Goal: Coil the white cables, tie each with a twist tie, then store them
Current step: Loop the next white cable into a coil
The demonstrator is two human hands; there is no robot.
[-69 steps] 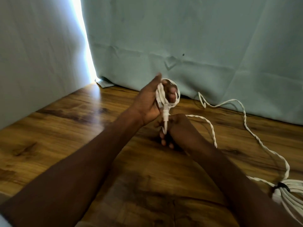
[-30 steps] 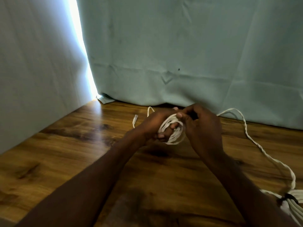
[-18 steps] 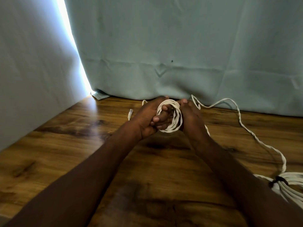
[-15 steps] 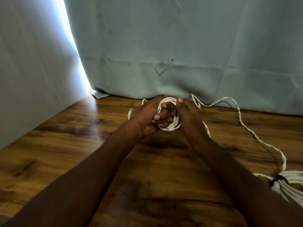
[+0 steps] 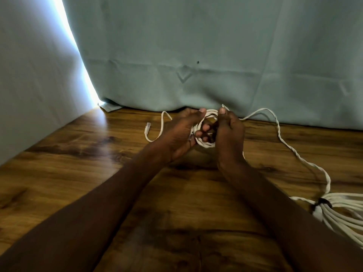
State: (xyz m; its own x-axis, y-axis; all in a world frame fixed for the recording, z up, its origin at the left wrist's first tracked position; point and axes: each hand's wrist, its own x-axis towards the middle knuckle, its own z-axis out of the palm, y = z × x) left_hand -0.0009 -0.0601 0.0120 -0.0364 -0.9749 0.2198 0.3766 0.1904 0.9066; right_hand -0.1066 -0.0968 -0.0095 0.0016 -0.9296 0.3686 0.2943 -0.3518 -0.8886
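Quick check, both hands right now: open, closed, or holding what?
Left hand: closed, fingers curled through the small white cable coil.
Right hand: closed, gripping the same coil from the other side.

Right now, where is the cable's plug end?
In the head view, the plug end hangs left of the left hand, above the wooden floor near the curtain.
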